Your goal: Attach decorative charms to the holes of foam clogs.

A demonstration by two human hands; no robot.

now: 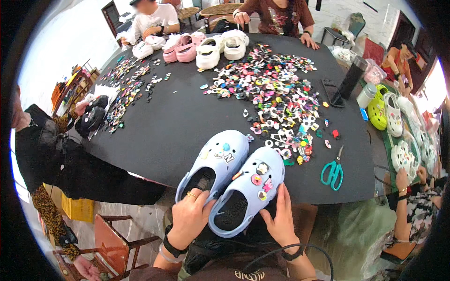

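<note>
A pair of light blue clogs lies at the table's near edge, toes pointing away, with the heels close to me. My left hand (191, 216) grips the left clog (224, 149) at its rear opening, fingers curled over the inner side wall. Small charms, one shaped like a letter, sit on that clog's top. The right clog (271, 164) carries several charms, among them a flower and pink figures. Along its outer side rests my right hand (280, 218), fingers lengthwise against the wall and thumb near the heel, holding it.
A large heap of colourful charms (281, 93) spreads beyond the clogs, with another pile (124, 89) at left. Teal-handled scissors (332, 174) lie at right. White clogs (210, 54) and pink clogs (183, 49) stand far back. A phone (333, 93) lies beside a black bottle (352, 77). Other people surround the table.
</note>
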